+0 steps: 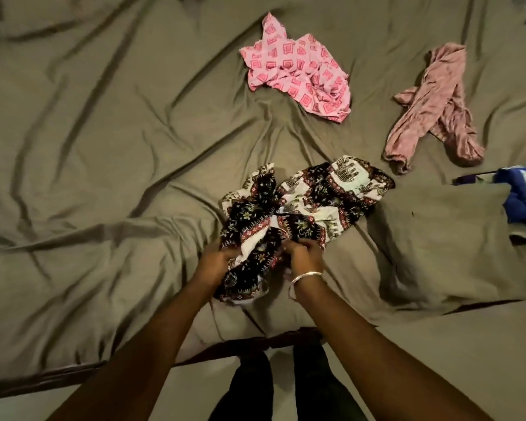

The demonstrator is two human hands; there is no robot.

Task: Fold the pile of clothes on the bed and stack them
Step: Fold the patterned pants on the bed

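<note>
Both hands meet at the bed's point(104, 177) near edge: left hand point(217, 262) and right hand point(301, 256), fingers curled, bunch the elephant-print garment point(310, 202). Sorting has begun, I judge; next, find its waistband. Beyond it lie a pink patterned garment point(298, 71) and a dusty-pink garment point(431, 107).

Dim warm light, soft focus, wide-angle bending at edges, blurred corners
</note>
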